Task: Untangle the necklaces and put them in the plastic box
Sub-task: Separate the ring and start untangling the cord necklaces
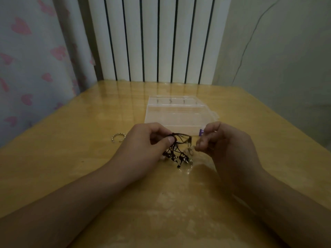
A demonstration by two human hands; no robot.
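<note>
Far left hangs a curtain (32, 65) with pink hearts, and beside it a white radiator (154, 38) rises behind the counter (71, 167). On the wood near my left side lies a small open ring (118, 137), apart from everything else. My left hand (143, 144) is closed on the tangle of necklaces (179, 149), thumb pressed against curled fingers at the top of the dark cords. The cords bunch under my thumb and spread toward my right, while the beaded ends hang down between my hands and touch the counter. Behind the tangle, the clear box (177, 113) sits on the counter with its lid open and tipped back toward the radiator; I see dividers in it, and its compartments look bare. A small purple latch (201, 132) shows at its near right corner. My right hand (225, 142) has its fingers drawn together close by the cords, pinching something pale that is too blurred to make out.
</note>
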